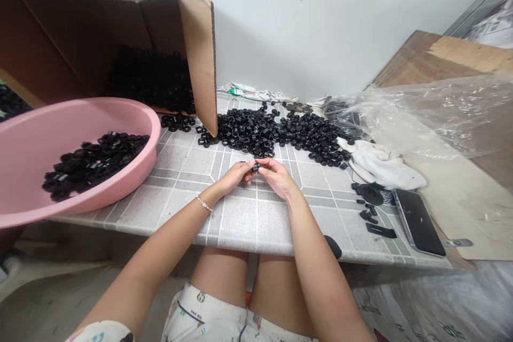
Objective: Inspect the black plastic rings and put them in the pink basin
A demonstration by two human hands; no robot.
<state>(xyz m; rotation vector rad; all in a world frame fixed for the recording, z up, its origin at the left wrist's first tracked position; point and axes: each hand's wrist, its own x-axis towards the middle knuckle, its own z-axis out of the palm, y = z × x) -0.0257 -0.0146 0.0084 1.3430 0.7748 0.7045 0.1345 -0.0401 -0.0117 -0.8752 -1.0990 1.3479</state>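
Tile-patterned tabletop [256, 219] against a white wall. Upper left, one cardboard box [198, 59] stands tilted, black hex nuts [152, 80] inside, too many to count. Below it, one pink plastic basin [100, 104] holds a second heap of nuts [94, 163]. Centre: a loose drift of nuts [248, 131] on the tiles; just below it, left hand [236, 177] and right hand [274, 176] meet, fingers curled, tips pinching one small black nut [255, 168], mostly hidden by them. Further right, one crumpled white cloth [380, 168], several small black parts [371, 203], one black phone [419, 223]. Upper right, clear plastic sheeting [441, 112], cut off by the frame.
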